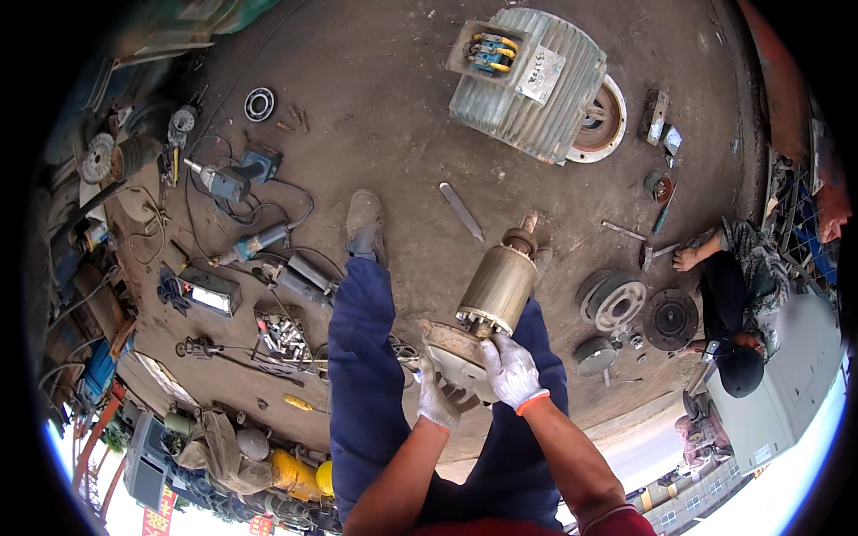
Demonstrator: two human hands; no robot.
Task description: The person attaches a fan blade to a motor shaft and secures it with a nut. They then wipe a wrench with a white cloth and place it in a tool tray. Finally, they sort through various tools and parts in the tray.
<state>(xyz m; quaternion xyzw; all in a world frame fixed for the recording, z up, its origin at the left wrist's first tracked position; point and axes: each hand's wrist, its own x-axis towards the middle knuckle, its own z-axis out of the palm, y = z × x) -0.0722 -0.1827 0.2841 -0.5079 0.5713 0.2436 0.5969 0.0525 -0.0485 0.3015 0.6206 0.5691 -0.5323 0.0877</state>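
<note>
A motor rotor (497, 290), a metal cylinder with a rusty shaft at its far end, lies tilted between my legs. At its near end sits a round motor end cover (465, 368), partly hidden by my hands. My left hand (438, 397), in a white glove, is closed on the left edge of the end cover. My right hand (512, 368), gloved too, is closed at the cover's right side, close against the rotor; its fingertips are partly hidden.
A ribbed motor housing (536, 85) stands ahead. A flat metal bar (461, 211) lies nearer. Power tools (231, 183) with cables and a parts tray (282, 335) are at left. At right, a co-worker (742, 295) crouches by a hammer (649, 255) and round metal parts (617, 302).
</note>
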